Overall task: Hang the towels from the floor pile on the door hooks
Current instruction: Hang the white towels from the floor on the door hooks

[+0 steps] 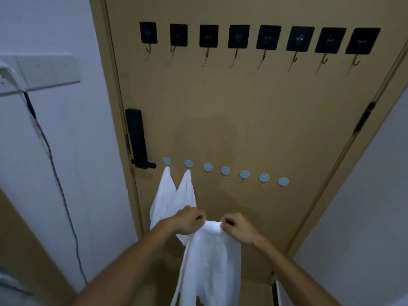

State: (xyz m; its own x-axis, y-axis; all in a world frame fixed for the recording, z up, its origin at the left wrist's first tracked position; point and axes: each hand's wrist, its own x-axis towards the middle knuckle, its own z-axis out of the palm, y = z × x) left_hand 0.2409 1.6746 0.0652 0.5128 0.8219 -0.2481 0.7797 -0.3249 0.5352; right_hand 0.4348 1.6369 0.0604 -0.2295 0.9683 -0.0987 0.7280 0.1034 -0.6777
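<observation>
A white towel (209,261) hangs in front of the door (242,118), its top edge pinched between the left hand (189,220) and right hand (237,228). Two towels (172,195) already hang from the leftmost blue hooks (225,171), partly behind the left hand. Black hooks (238,37) line the top; the dark handle (138,140) is probably a lock.

hands: left hand (189,220) and right hand (237,227) pinch a white towel's (209,268) top edge
door (242,120): two towels (174,195) hang on blue hooks (225,171)
</observation>
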